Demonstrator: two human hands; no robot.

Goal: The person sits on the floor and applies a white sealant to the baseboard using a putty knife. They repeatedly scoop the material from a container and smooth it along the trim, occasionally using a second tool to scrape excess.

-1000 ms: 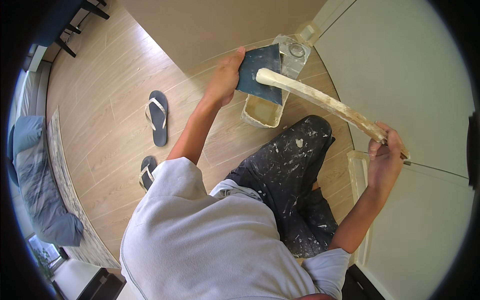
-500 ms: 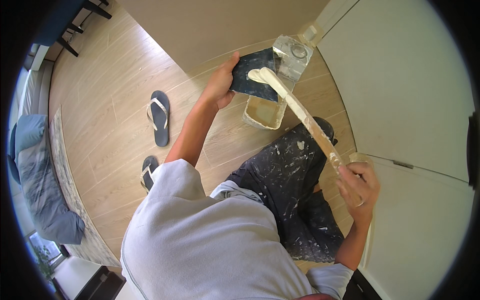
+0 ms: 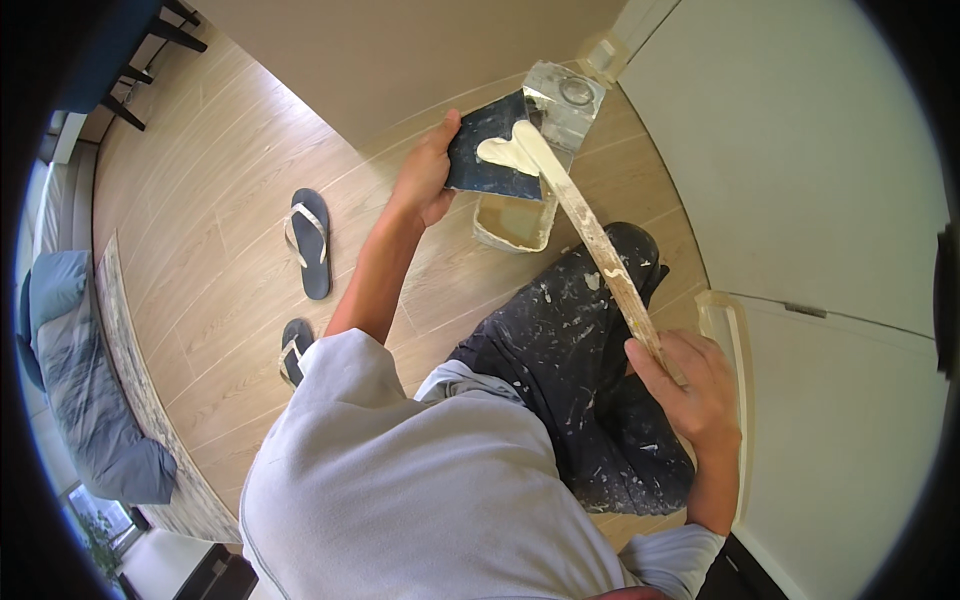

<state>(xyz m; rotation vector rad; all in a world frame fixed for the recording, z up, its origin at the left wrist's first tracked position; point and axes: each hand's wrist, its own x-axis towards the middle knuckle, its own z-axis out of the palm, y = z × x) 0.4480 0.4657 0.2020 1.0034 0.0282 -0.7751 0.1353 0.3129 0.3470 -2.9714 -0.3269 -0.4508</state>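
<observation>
My left hand (image 3: 423,172) grips a dark blue flat square plate (image 3: 478,131) by its left edge. A dollop of white paste (image 3: 505,154) lies on the plate, touched by the tip of a long, paint-crusted wooden stick (image 3: 596,238). My right hand (image 3: 690,385) is closed round the stick's lower end, above my paint-spattered dark trousers (image 3: 600,420). Below the plate, a crusted plastic tub (image 3: 515,225) of murky beige content stands on the floor; a smeared metal-looking sheet (image 3: 560,112) lies just behind it.
Two flip-flops (image 3: 311,255) lie on the wood floor to my left. Beyond are a rug (image 3: 135,380), a grey-blue cushion (image 3: 75,350) and dark chair legs (image 3: 160,45). A brown wall (image 3: 400,50) rises ahead; white panels (image 3: 800,180) with masking tape are on my right.
The stick has swung steeper as my right hand moved down and to the left. My left hand and the plate have shifted slightly left; the paste on the plate has spread leftward.
</observation>
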